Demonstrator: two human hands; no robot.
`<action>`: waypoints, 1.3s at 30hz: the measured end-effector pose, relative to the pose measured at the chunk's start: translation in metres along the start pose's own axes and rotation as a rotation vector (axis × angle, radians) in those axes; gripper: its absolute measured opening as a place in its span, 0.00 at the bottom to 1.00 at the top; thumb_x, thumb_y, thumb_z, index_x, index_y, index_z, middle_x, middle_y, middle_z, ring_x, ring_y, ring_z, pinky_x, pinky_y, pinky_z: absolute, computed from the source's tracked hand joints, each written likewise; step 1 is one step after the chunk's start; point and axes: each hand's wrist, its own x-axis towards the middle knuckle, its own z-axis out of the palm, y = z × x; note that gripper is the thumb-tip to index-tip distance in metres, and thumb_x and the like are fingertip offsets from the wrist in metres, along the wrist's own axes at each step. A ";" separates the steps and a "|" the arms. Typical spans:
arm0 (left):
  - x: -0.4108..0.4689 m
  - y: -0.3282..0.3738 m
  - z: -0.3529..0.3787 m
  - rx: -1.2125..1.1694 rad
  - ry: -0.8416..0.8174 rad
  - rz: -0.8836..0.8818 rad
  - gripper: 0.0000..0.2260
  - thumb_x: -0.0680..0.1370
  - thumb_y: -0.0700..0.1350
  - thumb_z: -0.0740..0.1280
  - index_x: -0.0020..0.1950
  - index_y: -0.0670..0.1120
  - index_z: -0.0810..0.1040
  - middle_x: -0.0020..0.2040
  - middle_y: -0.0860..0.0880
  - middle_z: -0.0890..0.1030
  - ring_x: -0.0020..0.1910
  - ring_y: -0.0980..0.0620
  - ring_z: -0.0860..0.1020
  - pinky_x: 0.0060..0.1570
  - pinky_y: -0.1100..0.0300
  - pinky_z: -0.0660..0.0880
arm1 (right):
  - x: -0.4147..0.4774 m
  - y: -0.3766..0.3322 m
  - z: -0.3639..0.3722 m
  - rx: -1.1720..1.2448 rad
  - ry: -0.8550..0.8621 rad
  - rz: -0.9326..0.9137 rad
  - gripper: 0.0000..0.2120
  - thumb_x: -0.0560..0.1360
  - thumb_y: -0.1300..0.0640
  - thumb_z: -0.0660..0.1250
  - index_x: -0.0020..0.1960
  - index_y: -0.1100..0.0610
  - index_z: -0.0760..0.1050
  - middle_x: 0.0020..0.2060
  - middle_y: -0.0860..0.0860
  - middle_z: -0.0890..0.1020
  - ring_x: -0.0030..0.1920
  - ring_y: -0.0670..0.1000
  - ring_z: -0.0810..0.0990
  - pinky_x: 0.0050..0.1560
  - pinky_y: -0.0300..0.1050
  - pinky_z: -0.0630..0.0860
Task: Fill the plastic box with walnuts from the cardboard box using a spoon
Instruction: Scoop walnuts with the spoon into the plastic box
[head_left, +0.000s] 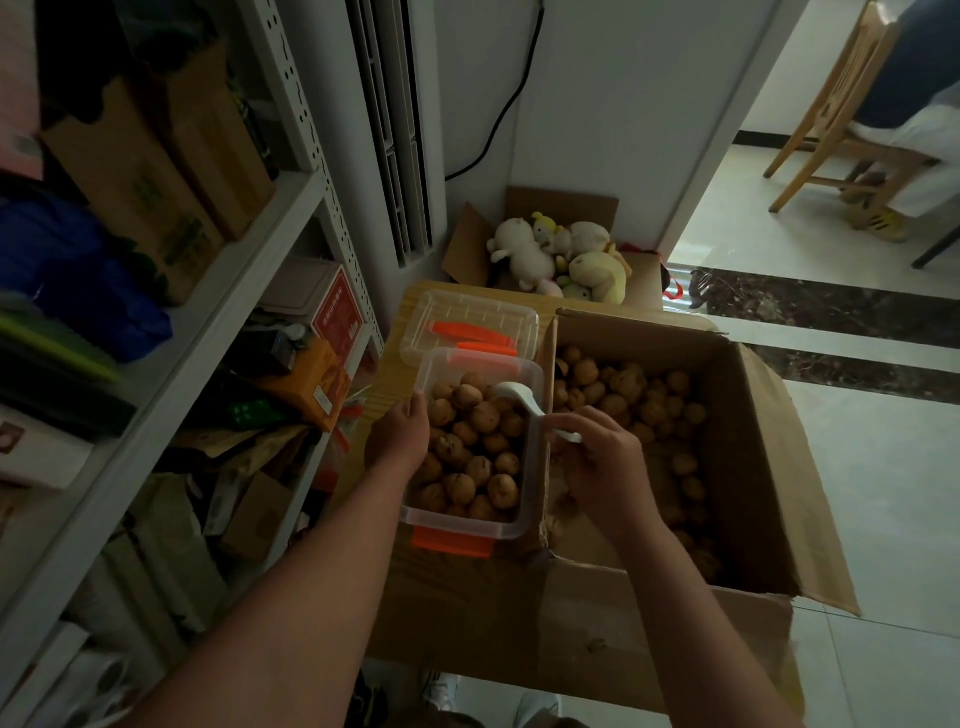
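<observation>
A clear plastic box (462, 524) with orange latches sits on a flap of the cardboard box and holds a heap of walnuts (475, 447). My left hand (397, 436) grips its left wall. My right hand (605, 467) pinches the handle of a white spoon (519, 397), whose bowl hangs over the far right of the plastic box. To the right stands the open cardboard box (748, 467) with many walnuts (649, 400) in it.
The clear lid (467, 317) with orange clips lies behind the plastic box. A metal shelf (218, 291) packed with cartons fills the left. Behind is a carton of plush toys (566, 254). Tiled floor and a wooden chair (841, 119) lie to the right.
</observation>
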 end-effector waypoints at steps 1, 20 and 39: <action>0.000 0.000 0.000 -0.001 0.001 0.000 0.26 0.82 0.59 0.47 0.66 0.45 0.74 0.63 0.41 0.76 0.61 0.41 0.74 0.56 0.51 0.69 | -0.001 0.000 0.001 -0.033 -0.025 -0.017 0.12 0.72 0.70 0.67 0.53 0.59 0.82 0.46 0.48 0.80 0.41 0.44 0.79 0.40 0.27 0.74; 0.002 -0.003 0.001 0.010 0.007 0.011 0.27 0.81 0.60 0.47 0.66 0.45 0.75 0.62 0.41 0.76 0.60 0.40 0.74 0.56 0.50 0.70 | -0.012 0.051 -0.045 -0.066 0.524 0.096 0.11 0.77 0.59 0.64 0.56 0.63 0.79 0.43 0.55 0.81 0.41 0.49 0.79 0.41 0.29 0.73; 0.002 -0.002 0.001 0.045 0.017 0.024 0.27 0.82 0.59 0.46 0.66 0.45 0.74 0.62 0.41 0.76 0.60 0.41 0.74 0.53 0.52 0.70 | -0.044 0.091 -0.036 0.098 0.482 0.782 0.12 0.80 0.56 0.61 0.56 0.63 0.76 0.43 0.58 0.82 0.41 0.52 0.81 0.38 0.41 0.74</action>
